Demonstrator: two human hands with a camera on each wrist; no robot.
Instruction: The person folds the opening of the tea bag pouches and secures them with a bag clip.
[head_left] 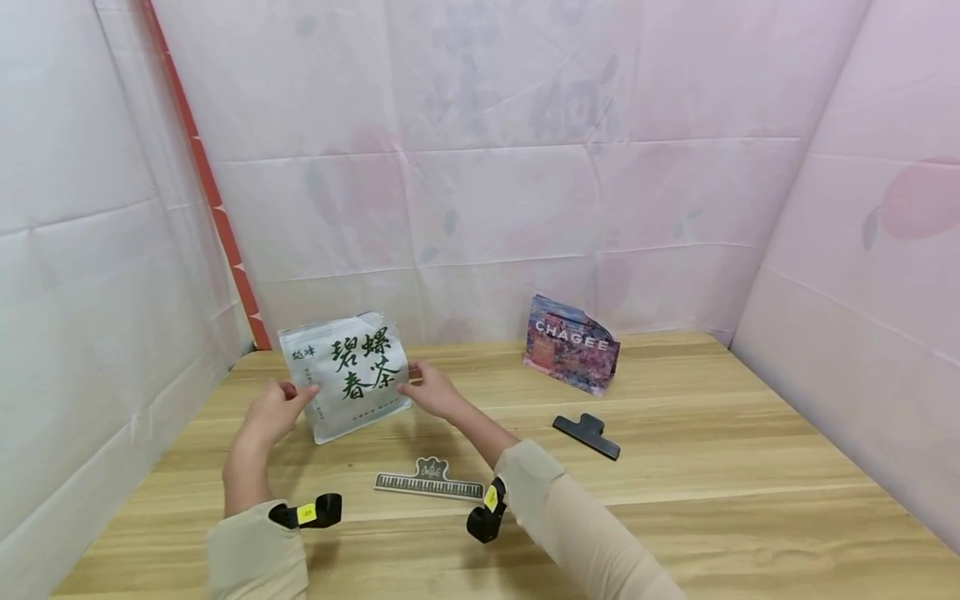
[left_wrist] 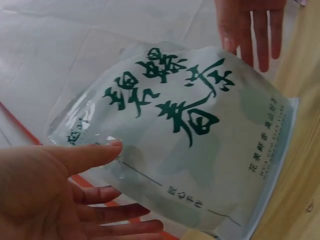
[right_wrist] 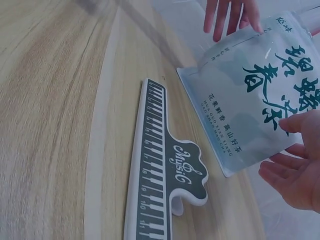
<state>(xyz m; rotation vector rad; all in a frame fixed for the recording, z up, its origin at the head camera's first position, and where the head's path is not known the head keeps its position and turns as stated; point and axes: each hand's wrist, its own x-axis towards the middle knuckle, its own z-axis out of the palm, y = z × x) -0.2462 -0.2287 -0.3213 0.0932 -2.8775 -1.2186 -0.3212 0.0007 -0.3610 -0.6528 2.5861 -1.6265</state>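
A pale tea bag [head_left: 348,375] with dark green Chinese lettering stands near the back left of the table, leaning slightly. My left hand [head_left: 273,410] pinches its left side, thumb [left_wrist: 95,154] across the printed front and fingers behind. On the other side my right hand [head_left: 431,390] holds the edge the same way, with its thumb [right_wrist: 295,122] on the front. In front of the bag lies a piano-key clip [head_left: 429,483] marked "Music", which the right wrist view shows large beside the bag's bottom edge.
A colourful CHAGEE bag [head_left: 572,343] stands at the back right. Before it lies a black clip [head_left: 587,435] with a wide bar. White printed sheeting [head_left: 495,208] walls the wooden table [head_left: 697,508] at the back and both sides.
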